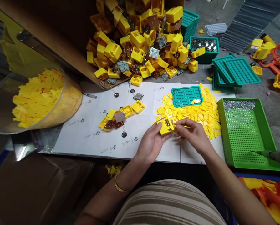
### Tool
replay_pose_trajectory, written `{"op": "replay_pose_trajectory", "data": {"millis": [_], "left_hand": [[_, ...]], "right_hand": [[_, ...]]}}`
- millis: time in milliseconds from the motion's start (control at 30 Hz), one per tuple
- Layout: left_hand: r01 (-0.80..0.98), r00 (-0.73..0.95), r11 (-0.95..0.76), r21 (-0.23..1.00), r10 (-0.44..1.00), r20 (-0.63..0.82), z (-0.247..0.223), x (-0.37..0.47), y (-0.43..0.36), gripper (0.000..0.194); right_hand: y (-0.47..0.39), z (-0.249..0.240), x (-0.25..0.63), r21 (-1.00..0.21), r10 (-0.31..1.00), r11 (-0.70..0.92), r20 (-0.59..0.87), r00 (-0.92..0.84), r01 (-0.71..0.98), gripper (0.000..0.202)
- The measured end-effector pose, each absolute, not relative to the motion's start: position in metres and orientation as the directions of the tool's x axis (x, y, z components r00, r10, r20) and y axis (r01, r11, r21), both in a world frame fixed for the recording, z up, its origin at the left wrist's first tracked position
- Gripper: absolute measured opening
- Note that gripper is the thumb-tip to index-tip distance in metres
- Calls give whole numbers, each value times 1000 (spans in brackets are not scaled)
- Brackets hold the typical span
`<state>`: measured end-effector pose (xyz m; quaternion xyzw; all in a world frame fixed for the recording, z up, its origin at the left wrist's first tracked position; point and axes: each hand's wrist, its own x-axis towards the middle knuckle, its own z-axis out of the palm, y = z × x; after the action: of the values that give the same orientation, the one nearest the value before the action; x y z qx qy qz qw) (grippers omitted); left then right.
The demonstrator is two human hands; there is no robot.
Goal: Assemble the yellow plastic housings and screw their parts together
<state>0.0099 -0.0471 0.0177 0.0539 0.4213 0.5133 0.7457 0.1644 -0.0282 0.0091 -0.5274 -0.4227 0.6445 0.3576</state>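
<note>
My left hand (151,142) is closed around a yellow plastic toy housing (165,126), whose small battery compartment with dark cells faces up. At the housing's right end are the bent fingers of my right hand (192,132); the fingertips are pinched, and what they hold, if anything, is too small to make out. Behind my right hand spreads a heap of small yellow plastic covers (196,115). A teal tray (186,96) lies on the far side of that heap. Left of my hands sit several opened yellow housings (127,111) with brown circuit boards (119,117) and a wired round speaker (124,134).
A tipped cardboard box spills many yellow housings (137,54) at the back. A clear tub (71,100) of yellow pieces stands left. On the right are a green basket (272,137) with screws (239,105), a power screwdriver (277,155), stacked teal trays (241,70) and a bin of button cells (202,56).
</note>
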Motion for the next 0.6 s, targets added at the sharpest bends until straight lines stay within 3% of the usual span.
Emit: {"op": "replay_pose_trajectory", "data": {"millis": [100,233,600], "left_hand": [[-719,103,428,548,845,-525,18,14,-49,25],[-697,93,398,596,875,-474,16,18,-52,27],[-668,27,335,664,903,-428,23,23,-60,31]], "right_hand": [[-40,5,156,-852,845,-507,-460,-273,-133,38],[-44,3,148,-814,840,-536,-485,-245,-226,42],[-51,1,145,-890,930,-358,-314,-190,-282,26]]}}
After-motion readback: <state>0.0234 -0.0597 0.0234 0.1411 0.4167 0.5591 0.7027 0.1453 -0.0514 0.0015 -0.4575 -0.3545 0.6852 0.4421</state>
